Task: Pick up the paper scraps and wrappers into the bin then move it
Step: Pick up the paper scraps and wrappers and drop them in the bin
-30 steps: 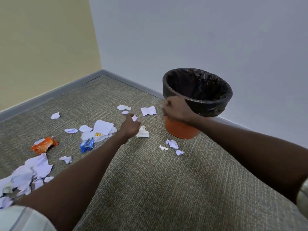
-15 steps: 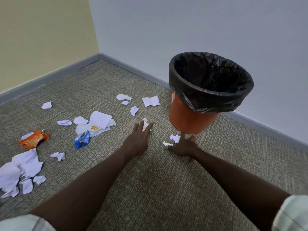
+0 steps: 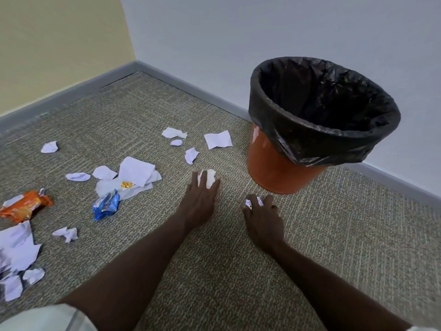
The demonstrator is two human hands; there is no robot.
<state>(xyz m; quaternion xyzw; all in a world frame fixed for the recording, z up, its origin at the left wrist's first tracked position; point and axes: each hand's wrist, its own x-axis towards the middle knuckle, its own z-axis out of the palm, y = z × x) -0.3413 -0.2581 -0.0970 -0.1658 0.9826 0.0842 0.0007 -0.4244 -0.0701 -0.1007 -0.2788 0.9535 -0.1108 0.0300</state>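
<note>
Bin [image 3: 274, 170] orange, liner [image 3: 322, 120] black; paper scraps [image 3: 137, 170] white; wrappers orange [image 3: 23, 206] and blue [image 3: 106, 205]; carpet [image 3: 238, 271] mottled olive-tan.

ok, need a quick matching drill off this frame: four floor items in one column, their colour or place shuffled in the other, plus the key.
Column 1
1. bin
2. liner bag
3. left wrapper
4. crumpled wrapper

Column 2
A. blue, near the overlapping paper sheets
B. black, folded over the rim
C. orange body, standing by the wall
D. orange, far left on the carpet

Pairs: 1-C, 2-B, 3-D, 4-A
</note>
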